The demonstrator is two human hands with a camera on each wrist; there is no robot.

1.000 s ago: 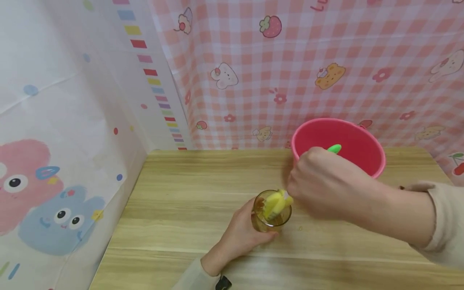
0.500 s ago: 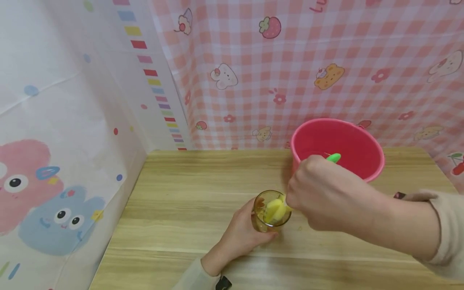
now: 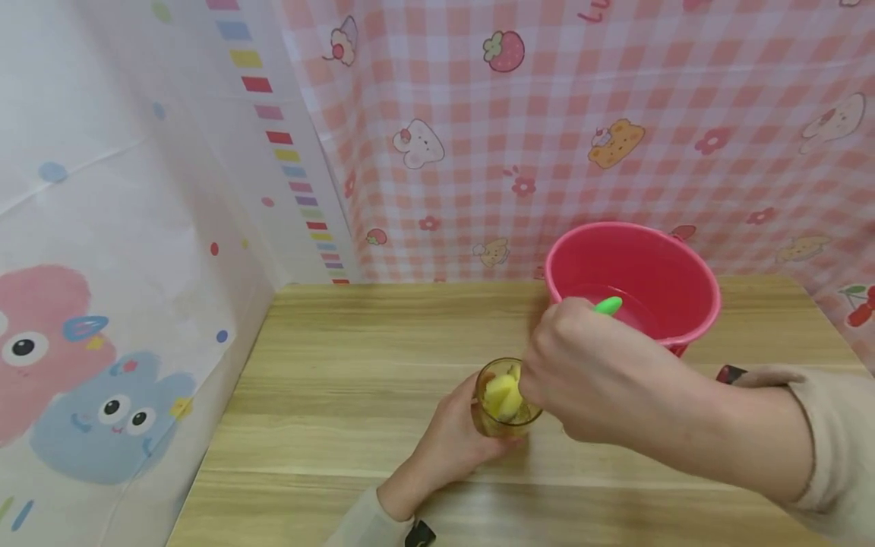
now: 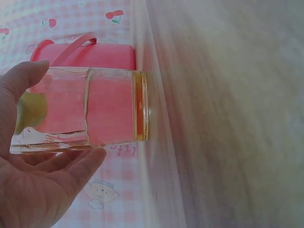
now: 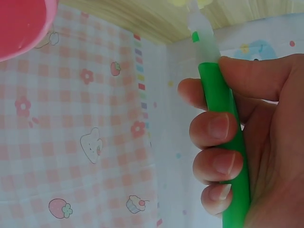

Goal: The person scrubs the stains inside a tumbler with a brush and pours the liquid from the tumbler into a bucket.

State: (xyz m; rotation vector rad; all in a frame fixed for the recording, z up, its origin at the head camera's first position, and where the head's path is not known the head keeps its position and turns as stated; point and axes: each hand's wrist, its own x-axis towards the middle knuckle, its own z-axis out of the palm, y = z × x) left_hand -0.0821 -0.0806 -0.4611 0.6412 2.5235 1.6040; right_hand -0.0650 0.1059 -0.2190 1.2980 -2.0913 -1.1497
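Note:
An amber-tinted drinking glass point(image 4: 109, 107) stands upright on the wooden table, close to its bottom end in the left wrist view. My left hand point(image 3: 451, 433) grips it round the side, thumb on one face and fingers on the other. In the glass mouth sits the yellow sponge head point(image 3: 503, 398) of a cup brush point(image 5: 221, 95). My right hand point(image 3: 595, 372) holds that brush by its green handle, fingers curled round it and thumb pressed along the pale neck. From the head view, most of the handle is hidden behind the right fist.
Behind the right hand, a pink bucket point(image 3: 636, 266) stands at the table's back edge, its handle point(image 4: 76, 47) resting against the side. A pink checked cloth point(image 3: 444, 99) hangs behind the table point(image 3: 342, 380), and a white printed sheet point(image 3: 157, 304) covers the left side.
The brush's sponge head has gone lower into the glass and shifted left. My right hand has moved down and left with it. The left hand keeps the glass in the same place.

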